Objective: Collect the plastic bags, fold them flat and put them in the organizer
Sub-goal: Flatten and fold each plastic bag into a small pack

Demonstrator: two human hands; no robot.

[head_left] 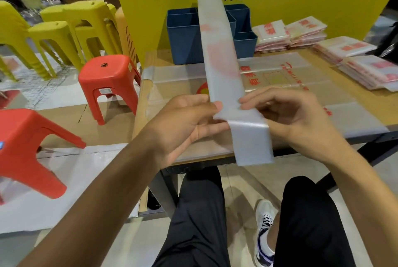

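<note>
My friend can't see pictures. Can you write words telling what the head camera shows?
Two hands, left hand and right hand, pinch a long folded plastic bag strip above a table. Behind it stand a blue organizer and stacks of folded bags; red stools sit left.

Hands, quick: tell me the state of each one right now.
Left hand: holding the folded plastic bag, thumb on top, fingers beneath.
Right hand: pinching the same bag at its fold.

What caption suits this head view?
Both hands fold a long plastic bag strip above the table, blue organizer behind.
</note>
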